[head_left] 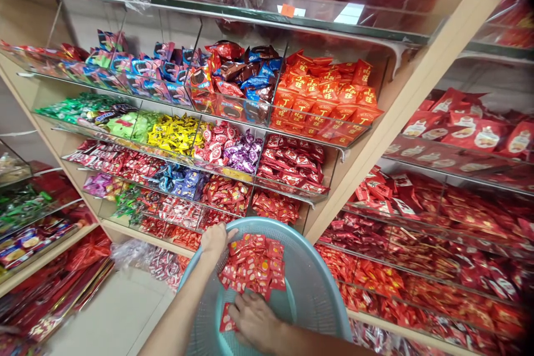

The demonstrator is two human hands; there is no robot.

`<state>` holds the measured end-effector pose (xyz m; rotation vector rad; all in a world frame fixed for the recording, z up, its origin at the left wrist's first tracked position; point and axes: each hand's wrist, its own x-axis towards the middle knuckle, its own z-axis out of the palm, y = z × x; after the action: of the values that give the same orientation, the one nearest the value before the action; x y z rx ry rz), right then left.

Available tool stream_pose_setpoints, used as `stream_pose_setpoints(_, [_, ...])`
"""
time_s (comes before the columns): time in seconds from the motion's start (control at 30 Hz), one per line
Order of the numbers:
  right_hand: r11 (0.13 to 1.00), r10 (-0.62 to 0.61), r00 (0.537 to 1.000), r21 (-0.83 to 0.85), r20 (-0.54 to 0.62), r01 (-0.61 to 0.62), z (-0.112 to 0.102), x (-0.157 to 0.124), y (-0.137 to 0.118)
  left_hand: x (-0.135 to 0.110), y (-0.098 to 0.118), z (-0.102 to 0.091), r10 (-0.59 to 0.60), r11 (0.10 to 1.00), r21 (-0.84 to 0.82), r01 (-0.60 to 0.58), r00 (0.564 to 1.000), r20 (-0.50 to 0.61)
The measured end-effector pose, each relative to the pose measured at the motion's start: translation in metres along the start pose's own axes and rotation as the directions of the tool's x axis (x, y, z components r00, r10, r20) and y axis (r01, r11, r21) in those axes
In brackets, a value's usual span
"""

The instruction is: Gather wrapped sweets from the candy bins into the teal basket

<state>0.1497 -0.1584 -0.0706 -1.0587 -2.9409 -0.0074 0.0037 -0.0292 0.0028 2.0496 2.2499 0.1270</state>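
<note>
A pale blue plastic basket (317,289) sits low in the view, at about 6 o'clock. The left hand (214,240) is closed over its rim at the basket's 10 o'clock, with the fingers curled inside and the thumb along the edge. A heap of red sweet packets (254,264) lies in the basket's far half, toward 12 o'clock, just beside that hand. The right hand (255,320) lies palm down inside the basket at 6 o'clock. Its fingers stretch loosely toward 9 o'clock, their tips on a lone red packet (226,318) (whether anything is pinched beneath cannot be told). Above, from 9 to 1 o'clock, clear shelf bins (292,136) hold wrapped sweets: yellow sweets (173,133), orange-red packets (325,97) and blue packets (142,69). A wooden upright (375,150) stands at 2 o'clock.
</note>
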Motion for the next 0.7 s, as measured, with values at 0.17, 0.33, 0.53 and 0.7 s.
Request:
stream_pose_setpoints(0.17, [0.997,0.034,0.999,0.075,-0.011,-0.033,-0.027,0.003,0.013,0.0,-0.001,0.002,-0.004,1.0,-0.012,0.004,1.0,0.008])
stream_pose_setpoints(0.33, [0.979,0.197,0.976,0.066,-0.097,-0.191,-0.067,0.012,0.046,0.002,-0.002,0.006,0.003,1.0,-0.014,-0.003,1.0,-0.014])
stream_pose_setpoints(0.53, [0.975,0.213,0.97,0.093,-0.118,-0.203,-0.074,0.016,0.07,0.002,-0.002,0.006,0.001,1.0,-0.019,-0.001,1.0,-0.01])
stream_pose_setpoints(0.7, [0.971,0.237,0.966,0.054,-0.101,-0.232,-0.064,0.014,0.074,0.001,-0.002,0.004,-0.001,1.0,-0.016,0.001,1.0,-0.01])
